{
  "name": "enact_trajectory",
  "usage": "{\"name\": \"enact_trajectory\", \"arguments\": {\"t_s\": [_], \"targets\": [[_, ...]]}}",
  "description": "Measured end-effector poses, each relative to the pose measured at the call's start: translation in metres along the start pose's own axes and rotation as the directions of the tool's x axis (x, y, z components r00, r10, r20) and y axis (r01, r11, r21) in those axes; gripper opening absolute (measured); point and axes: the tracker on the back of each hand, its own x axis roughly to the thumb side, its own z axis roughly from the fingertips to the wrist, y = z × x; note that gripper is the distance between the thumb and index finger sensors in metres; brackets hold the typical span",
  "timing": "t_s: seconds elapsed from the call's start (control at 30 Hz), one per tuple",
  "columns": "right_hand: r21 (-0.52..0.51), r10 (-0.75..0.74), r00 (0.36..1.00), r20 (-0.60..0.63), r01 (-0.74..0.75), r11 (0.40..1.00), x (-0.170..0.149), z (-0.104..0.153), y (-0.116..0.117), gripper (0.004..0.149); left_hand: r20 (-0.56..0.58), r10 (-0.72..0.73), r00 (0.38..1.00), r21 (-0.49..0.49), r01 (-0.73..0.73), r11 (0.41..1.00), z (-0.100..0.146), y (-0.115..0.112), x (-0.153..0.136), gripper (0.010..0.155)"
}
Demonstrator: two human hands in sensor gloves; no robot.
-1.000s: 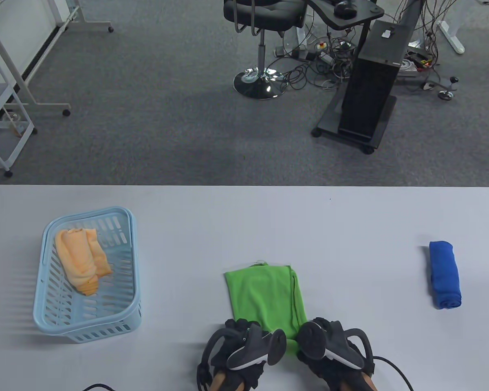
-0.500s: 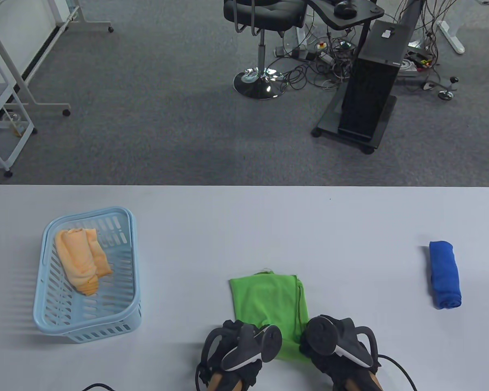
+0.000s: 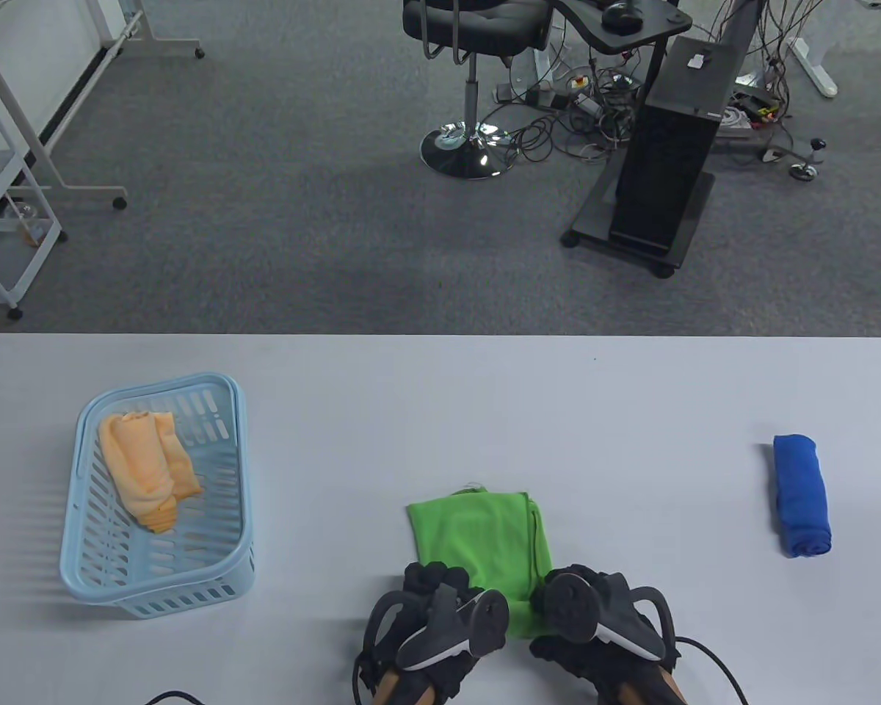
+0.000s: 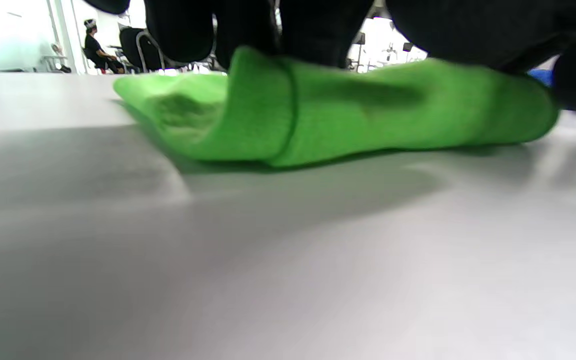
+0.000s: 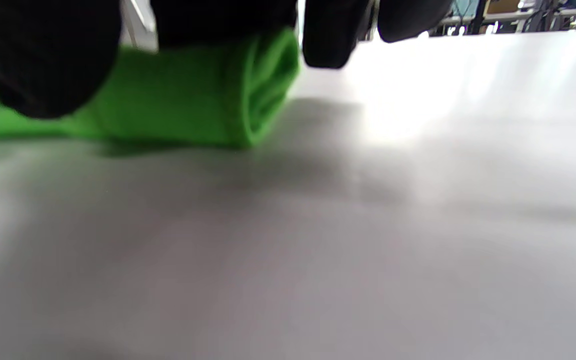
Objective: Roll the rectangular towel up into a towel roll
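Green cloth, the towel (image 3: pixel 477 540), lies flat on the table (image 3: pixel 440 396) right in front of me, its far part spread toward twelve o'clock and its near edge turned up under my hands. I have my left hand (image 3: pixel 440 613) on the near left corner and my right hand (image 3: pixel 595 609) on the near right corner, one at each end so the roll starts even across the width and does not skew into a cone. From the left wrist view my fingers (image 4: pixel 248 25) curl over the top of a low fold and press on it; from the right wrist view the fingers (image 5: pixel 218 15) sit on a tighter curl whose spiral end shows (that side looks a turn ahead, I judge). Both hands grasp the rolled edge, pinching it down against the tabletop so it cannot spring open. Most of the cloth is still unrolled, so I take this as the very start of the rolling. Well off at three o'clock lies a blue towel roll (image 3: pixel 800 496), and at nine o'clock a pale blue basket (image 3: pixel 88 565) holds an orange towel (image 3: pixel 147 470), both clear of the path the roll must travel away from me.
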Motion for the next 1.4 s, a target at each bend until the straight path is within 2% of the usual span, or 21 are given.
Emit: {"name": "enact_trajectory", "arguments": {"t_s": [0.1,0.17,0.27,0.37,0.47,0.57,0.67,0.77,0.83,0.9,1.0,1.13,1.2,1.27,1.33,1.4], "targets": [[-0.031,0.032,0.998,-0.046,-0.033,0.999,0.004,-0.003,0.004,0.068,-0.02,-0.116,0.993,-0.09,0.114,0.989,-0.004,-0.006,0.004,0.081],[-0.055,0.0,0.999,-0.052,-0.002,0.998,0.004,-0.004,0.003,0.062,-0.022,-0.135,0.991,-0.078,0.133,0.988,-0.006,-0.008,0.005,0.076],[-0.068,-0.007,0.999,-0.04,0.004,0.998,0.002,-0.002,0.001,0.059,-0.042,-0.077,0.996,-0.026,0.076,0.997,-0.007,-0.007,0.002,0.063],[-0.036,-0.041,0.999,-0.031,0.04,0.999,-0.001,-0.001,-0.001,0.055,-0.048,-0.014,0.999,-0.018,0.013,1.0,-0.005,-0.002,-0.002,0.061],[-0.026,-0.08,0.996,-0.027,0.079,0.997,-0.007,0.001,-0.003,0.052,-0.044,0.058,0.997,0.057,-0.056,0.997,-0.001,0.003,-0.008,0.067],[-0.048,-0.118,0.993,-0.028,0.117,0.992,-0.012,0.003,-0.007,0.051,-0.041,0.081,0.996,0.052,-0.079,0.996,-0.001,0.003,-0.01,0.054],[-0.139,-0.142,0.99,-0.025,0.137,0.981,-0.014,0.007,-0.013,0.054,-0.058,0.048,0.997,0.041,-0.046,0.998,-0.003,0.001,-0.009,0.054],[-0.252,-0.181,0.983,0.036,0.184,0.95,-0.013,0.01,-0.021,0.049,-0.092,0.038,0.995,0.037,-0.035,0.999,-0.006,-0.002,-0.011,0.055],[-0.184,-0.186,0.982,0.039,0.19,0.964,-0.011,0.009,-0.018,0.048,-0.1,0.079,0.992,0.027,-0.077,0.997,-0.009,-0.004,-0.013,0.055],[-0.111,-0.152,0.988,0.032,0.154,0.982,-0.008,0.005,-0.011,0.057,-0.111,0.071,0.991,0.003,-0.071,0.997,-0.01,-0.006,-0.012,0.054],[-0.084,-0.099,0.995,0.0,0.099,0.992,-0.006,0.001,-0.006,0.066,-0.17,0.013,0.985,-0.027,-0.018,0.999,-0.011,-0.005,-0.007,0.062],[-0.05,-0.053,0.998,-0.029,0.051,0.997,-0.002,-0.002,-0.002,0.072,-0.143,-0.025,0.989,-0.008,0.024,1.0,-0.013,-0.003,0.001,0.048],[-0.067,-0.031,0.999,-0.042,0.028,0.997,-0.001,-0.002,-0.003,0.07,-0.135,-0.035,0.99,-0.017,0.033,0.999,-0.012,-0.003,0.001,0.051],[-0.188,-0.008,0.999,-0.04,0.0,0.982,-0.003,-0.003,-0.005,0.061,-0.107,0.009,0.994,-0.007,-0.01,1.0,-0.009,-0.001,0.0,0.065],[-0.159,-0.016,0.999,-0.044,0.009,0.987,-0.005,-0.004,-0.005,0.059,-0.119,0.004,0.993,-0.036,-0.008,0.999,-0.008,-0.001,0.0,0.071],[-0.182,-0.059,0.998,-0.037,0.051,0.982,-0.006,-0.004,-0.006,0.056,-0.124,-0.074,0.99,-0.094,0.063,0.994,-0.01,-0.004,0.003,0.075]]}}
